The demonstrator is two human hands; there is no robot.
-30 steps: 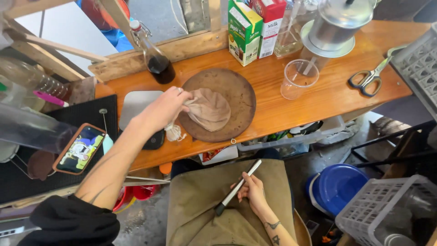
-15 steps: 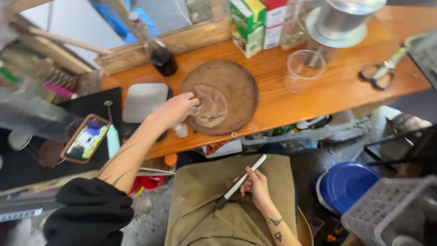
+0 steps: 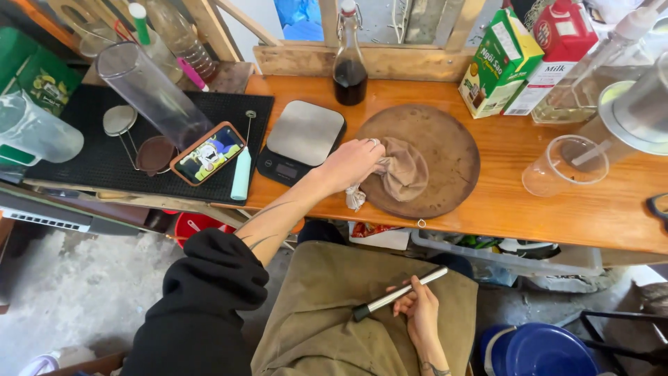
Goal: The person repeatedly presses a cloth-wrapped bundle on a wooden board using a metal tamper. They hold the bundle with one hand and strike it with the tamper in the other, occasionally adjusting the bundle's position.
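The left hand (image 3: pixel 353 164) grips a brown cloth (image 3: pixel 403 169) on a round wooden board (image 3: pixel 445 150) on the desk (image 3: pixel 557 209). The right hand (image 3: pixel 417 311) is closed around a slim metal rod (image 3: pixel 398 294) over the lap.

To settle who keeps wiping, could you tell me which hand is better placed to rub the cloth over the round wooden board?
Left. The left hand already grips the cloth on the board, while the right hand is down on the lap holding a knife.

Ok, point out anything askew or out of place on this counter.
A clear plastic cylinder lies tipped at a slant over the black mat, and a phone rests crooked at the mat's edge. No spills or damage show.
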